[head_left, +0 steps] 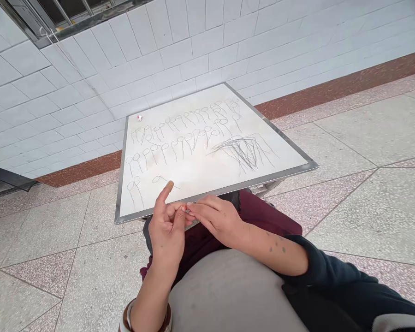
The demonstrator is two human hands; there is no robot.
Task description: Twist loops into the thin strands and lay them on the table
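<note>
My left hand is at the front edge of the white table, its thumb and bent fingers pinched together. Its index finger points up, with a tan covering on the tip. Fingertip to fingertip with it, my right hand is pinched too. Whatever sits between them is too small and hidden to name. Just beyond my left index finger, one thin dark strand with a loop lies on the tabletop. Rows of similar looped strands spread behind it. A loose bundle of unlooped dark strands lies at the right.
A small white-and-red item sits at the table's far left corner. The metal-edged table stands close to a white tiled wall. A barred window is at upper left, with a cord hanging below. Speckled floor tiles surround me.
</note>
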